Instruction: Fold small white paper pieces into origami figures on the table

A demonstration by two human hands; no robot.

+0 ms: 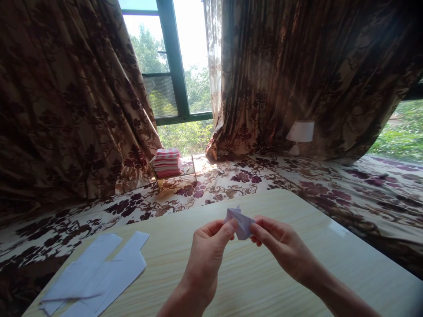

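A small piece of folded paper (243, 223), pale lilac-white with pointed corners, is held up above the light wood-grain table (264, 277). My left hand (211, 246) pinches its left side, the thumb lying across the front. At its right edge, the thumb and fingers of my right hand (280, 242) are closed on the paper. Both hands are near each other, with the paper between them. Part of the paper is hidden behind my fingertips.
Several white paper sheets (86, 273) lie overlapping at the table's left. Beyond the table, folded pink-and-white cloths (167, 163) are stacked on a small stand, and a white lamp (301, 132) stands near the curtain (264, 79).
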